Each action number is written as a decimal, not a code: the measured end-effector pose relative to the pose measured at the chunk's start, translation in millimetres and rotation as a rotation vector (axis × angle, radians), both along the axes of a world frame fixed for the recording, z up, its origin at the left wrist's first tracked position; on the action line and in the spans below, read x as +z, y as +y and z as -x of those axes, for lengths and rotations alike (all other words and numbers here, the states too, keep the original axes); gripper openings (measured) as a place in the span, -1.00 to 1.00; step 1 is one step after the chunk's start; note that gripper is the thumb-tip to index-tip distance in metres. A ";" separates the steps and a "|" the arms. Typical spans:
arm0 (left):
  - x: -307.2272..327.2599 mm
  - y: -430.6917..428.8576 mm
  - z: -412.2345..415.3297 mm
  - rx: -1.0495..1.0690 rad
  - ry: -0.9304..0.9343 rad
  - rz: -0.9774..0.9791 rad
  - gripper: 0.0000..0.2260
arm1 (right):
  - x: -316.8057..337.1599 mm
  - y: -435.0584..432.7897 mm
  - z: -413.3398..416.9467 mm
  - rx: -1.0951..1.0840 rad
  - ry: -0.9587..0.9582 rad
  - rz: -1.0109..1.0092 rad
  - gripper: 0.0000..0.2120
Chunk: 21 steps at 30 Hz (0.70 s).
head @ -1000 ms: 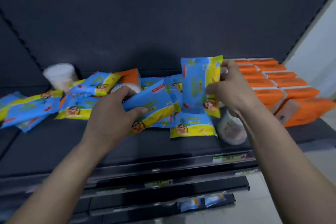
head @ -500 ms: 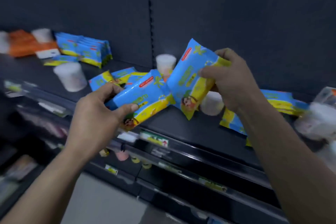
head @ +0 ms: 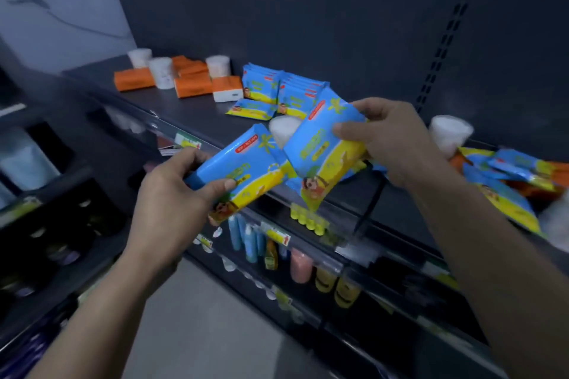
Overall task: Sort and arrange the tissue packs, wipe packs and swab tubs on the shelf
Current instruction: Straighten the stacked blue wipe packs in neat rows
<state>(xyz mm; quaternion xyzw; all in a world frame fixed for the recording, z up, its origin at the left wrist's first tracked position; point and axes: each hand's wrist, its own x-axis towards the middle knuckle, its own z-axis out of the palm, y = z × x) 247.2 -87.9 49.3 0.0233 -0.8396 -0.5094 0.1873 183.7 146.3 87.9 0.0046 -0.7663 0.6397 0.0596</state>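
My left hand (head: 172, 194) grips a blue and yellow wipe pack (head: 246, 172) in front of the dark shelf (head: 191, 111). My right hand (head: 391, 138) grips a second wipe pack (head: 323, 151) just to its right, the two packs touching. Behind them a white swab tub (head: 283, 129) lies on the shelf. A row of upright wipe packs (head: 283, 89) stands further back. Orange tissue packs (head: 191, 83) and swab tubs (head: 161, 72) sit at the far left. A loose heap of wipe packs (head: 505, 175) and another swab tub (head: 449, 135) lie to the right.
The shelf has a dark back panel and a slotted upright post (head: 446, 40) at the right. Lower shelves hold bottles (head: 249, 240) and other goods behind price tags. A pale wall stands at the far left, and grey floor shows below.
My view has swung left along the shelf. Both hands have carried their wipe packs leftward, closer to the upright row of wipe packs.
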 end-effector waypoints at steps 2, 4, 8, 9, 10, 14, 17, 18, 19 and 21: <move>1.6 -22.6 13.9 -0.016 -0.005 -0.011 -0.85 | 1.6 -19.8 12.2 -0.017 0.001 -0.021 -0.81; 1.9 -34.1 26.2 -0.024 -0.003 0.027 -0.85 | 4.3 -31.0 18.9 0.002 0.012 0.002 -0.76; -2.1 -61.3 64.8 -0.013 0.013 0.040 -0.84 | 9.1 -58.7 48.1 0.025 0.060 -0.013 -0.56; -2.9 -65.6 75.3 -0.004 0.018 0.058 -0.84 | 9.3 -63.4 58.7 0.022 0.071 -0.014 -0.58; -4.1 -69.6 85.9 0.003 0.024 0.079 -0.82 | 8.9 -67.3 70.4 0.017 0.083 -0.009 -0.62; -8.5 -82.2 130.2 0.004 0.003 0.127 -0.80 | 1.5 -77.2 119.1 -0.027 0.135 0.020 -0.73; -5.6 -87.9 163.6 -0.039 -0.014 0.198 -0.84 | 0.4 -79.6 156.7 -0.075 0.167 0.006 -0.72; -5.0 -89.9 174.4 -0.049 -0.016 0.216 -0.84 | 0.2 -80.6 169.1 -0.082 0.173 -0.031 -0.72; -4.0 -91.0 185.2 -0.060 -0.013 0.228 -0.83 | 0.5 -80.9 181.1 -0.086 0.180 -0.072 -0.72; -3.4 -92.3 210.0 -0.080 -0.010 0.254 -0.84 | 0.6 -79.1 203.3 -0.108 0.179 -0.145 -0.72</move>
